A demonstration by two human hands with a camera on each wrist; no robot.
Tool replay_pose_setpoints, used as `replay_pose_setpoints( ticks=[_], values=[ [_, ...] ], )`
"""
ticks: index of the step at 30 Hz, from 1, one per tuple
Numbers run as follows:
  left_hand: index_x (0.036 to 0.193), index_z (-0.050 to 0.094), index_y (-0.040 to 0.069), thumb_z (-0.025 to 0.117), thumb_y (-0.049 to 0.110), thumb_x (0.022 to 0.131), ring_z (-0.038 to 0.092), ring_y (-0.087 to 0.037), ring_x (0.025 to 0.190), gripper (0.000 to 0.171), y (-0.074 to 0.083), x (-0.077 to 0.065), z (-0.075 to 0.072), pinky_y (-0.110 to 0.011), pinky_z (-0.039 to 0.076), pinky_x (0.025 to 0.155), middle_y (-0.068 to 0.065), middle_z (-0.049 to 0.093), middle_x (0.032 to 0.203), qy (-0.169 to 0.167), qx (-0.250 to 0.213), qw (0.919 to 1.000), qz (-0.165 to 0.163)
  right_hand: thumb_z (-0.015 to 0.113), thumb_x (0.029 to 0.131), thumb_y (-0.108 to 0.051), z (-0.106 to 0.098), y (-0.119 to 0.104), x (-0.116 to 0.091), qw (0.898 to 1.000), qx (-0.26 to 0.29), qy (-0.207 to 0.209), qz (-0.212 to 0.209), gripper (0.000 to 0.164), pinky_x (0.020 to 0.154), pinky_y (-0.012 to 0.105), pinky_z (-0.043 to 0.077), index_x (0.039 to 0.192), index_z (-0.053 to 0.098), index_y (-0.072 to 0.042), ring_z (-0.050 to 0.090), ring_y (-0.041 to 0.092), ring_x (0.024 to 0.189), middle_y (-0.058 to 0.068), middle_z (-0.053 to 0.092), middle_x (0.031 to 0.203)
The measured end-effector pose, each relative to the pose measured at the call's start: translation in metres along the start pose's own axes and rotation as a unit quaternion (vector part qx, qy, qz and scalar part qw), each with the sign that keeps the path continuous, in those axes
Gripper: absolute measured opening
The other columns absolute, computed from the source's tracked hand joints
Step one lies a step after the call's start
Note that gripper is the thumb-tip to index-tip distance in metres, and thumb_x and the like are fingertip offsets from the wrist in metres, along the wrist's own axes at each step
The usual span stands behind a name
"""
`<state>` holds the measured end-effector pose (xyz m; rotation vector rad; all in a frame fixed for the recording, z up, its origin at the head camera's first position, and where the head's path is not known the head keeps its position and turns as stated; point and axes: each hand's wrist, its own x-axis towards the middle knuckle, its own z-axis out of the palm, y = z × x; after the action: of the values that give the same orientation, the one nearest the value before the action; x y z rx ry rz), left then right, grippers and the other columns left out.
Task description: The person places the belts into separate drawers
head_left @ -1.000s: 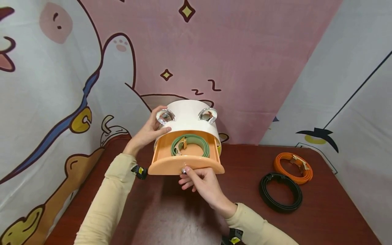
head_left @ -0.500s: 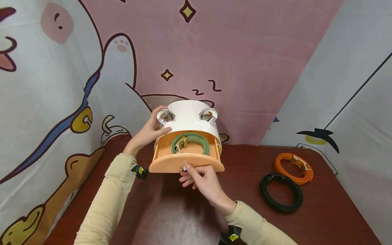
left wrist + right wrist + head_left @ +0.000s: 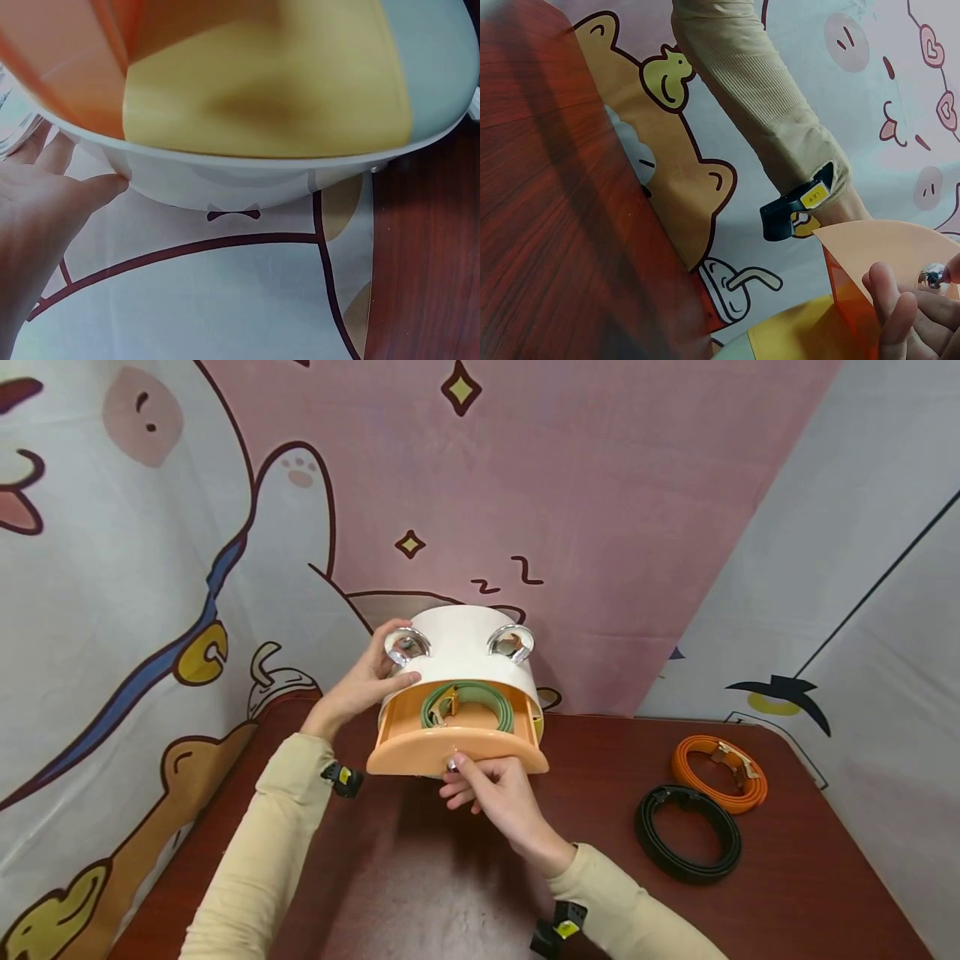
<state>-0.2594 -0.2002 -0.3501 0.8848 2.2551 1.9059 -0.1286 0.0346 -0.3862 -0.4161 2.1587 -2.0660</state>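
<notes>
A white rounded drawer box (image 3: 465, 639) with two shiny silver ear-like rings stands at the back of the table. Its top orange drawer (image 3: 420, 752) is partly out, and a coiled green belt (image 3: 487, 697) with a gold buckle lies inside. My left hand (image 3: 363, 681) holds the box's left side, thumb at the front edge and fingers by the left ring. In the right wrist view, my right hand (image 3: 911, 315) pinches the silver knob (image 3: 932, 275) on the drawer front. Below the orange drawer, the left wrist view shows a yellow front (image 3: 262, 90) and a grey-green one (image 3: 439, 67).
On the right of the dark red table (image 3: 600, 827) lie a coiled orange belt (image 3: 686, 768) and a coiled black belt (image 3: 648, 835), close together. A cartoon-printed cloth (image 3: 600, 527) hangs behind the box and along the sides.
The orange drawer has slid a little further into the box, carrying the green belt along. My right hand has moved with the knob; my left hand stays on the box.
</notes>
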Motion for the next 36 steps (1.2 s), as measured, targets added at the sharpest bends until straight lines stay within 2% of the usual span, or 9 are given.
replay_pose_setpoints(
  ticks=[4,12,30,36],
  values=[
    [0.147,0.018,0.020,0.061,-0.006,0.091,0.050,-0.026,0.117,0.075,0.001,0.000,0.000,-0.030,0.047,0.089,-0.016,0.041,0.135,-0.001,-0.001,1.0000,-0.008,0.057,0.099,-0.026,0.000,0.001,0.003,1.000,0.000,0.000,-0.005,0.036,0.048,0.023,0.043,0.090,0.075,0.004,0.069,0.024,0.064,0.015,0.071,0.076],
    [0.146,0.018,0.019,0.060,-0.008,0.091,0.052,-0.025,0.112,0.074,0.002,0.000,0.000,-0.029,0.049,0.085,-0.018,0.040,0.135,-0.005,-0.010,0.9999,-0.004,0.056,0.100,-0.026,-0.001,0.002,0.007,1.000,-0.002,0.005,-0.008,0.037,0.048,0.023,0.043,0.088,0.074,0.005,0.069,0.020,0.063,0.014,0.071,0.074],
    [0.147,0.018,0.017,0.059,-0.009,0.091,0.048,-0.027,0.119,0.074,0.001,-0.001,-0.001,-0.029,0.046,0.089,-0.017,0.040,0.137,-0.005,-0.005,0.9999,0.007,0.058,0.099,-0.027,-0.001,0.002,0.016,1.000,0.001,0.017,-0.010,0.037,0.048,0.024,0.043,0.088,0.075,0.004,0.069,0.019,0.062,0.012,0.071,0.073],
    [0.147,0.017,0.017,0.059,-0.009,0.091,0.049,-0.027,0.118,0.074,0.000,-0.001,0.000,-0.029,0.046,0.090,-0.017,0.040,0.137,-0.004,-0.007,0.9999,0.011,0.058,0.098,-0.028,-0.002,0.004,0.020,1.000,0.005,0.021,-0.011,0.040,0.049,0.024,0.044,0.092,0.073,0.008,0.069,0.018,0.061,0.015,0.071,0.074]
  ],
)
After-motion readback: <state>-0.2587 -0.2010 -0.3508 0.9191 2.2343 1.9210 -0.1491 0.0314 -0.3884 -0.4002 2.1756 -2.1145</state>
